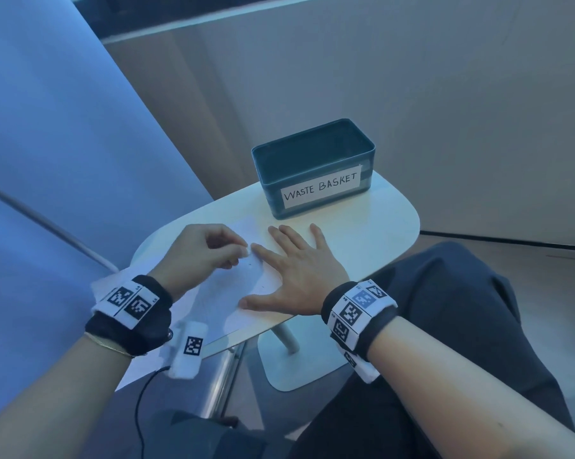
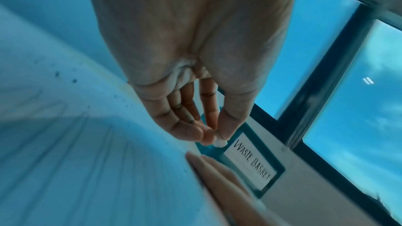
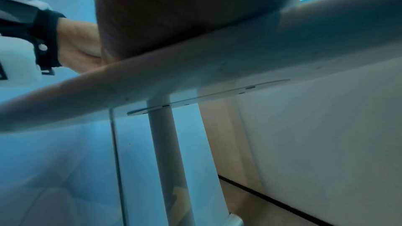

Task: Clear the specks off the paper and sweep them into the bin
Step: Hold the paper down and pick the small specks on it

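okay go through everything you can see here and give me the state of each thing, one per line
Paper: flat on the table, pinned.
Specks: scattered on the paper.
Waste basket: upright, open, contents hidden.
Left hand: fingertips pinched over the paper; grip contents unclear.
Right hand: flat, fingers spread, pressing the paper.
Table: standing.

A white sheet of paper [image 1: 213, 293] lies flat on the small white table [image 1: 372, 233], its near part hanging past the table's edge. Small dark specks [image 2: 65, 77] are scattered across it. Beyond the paper, at the table's far end, stands an open dark teal bin [image 1: 312, 167], rectangular and upright, bearing a white label that reads "WASTE BASKET".
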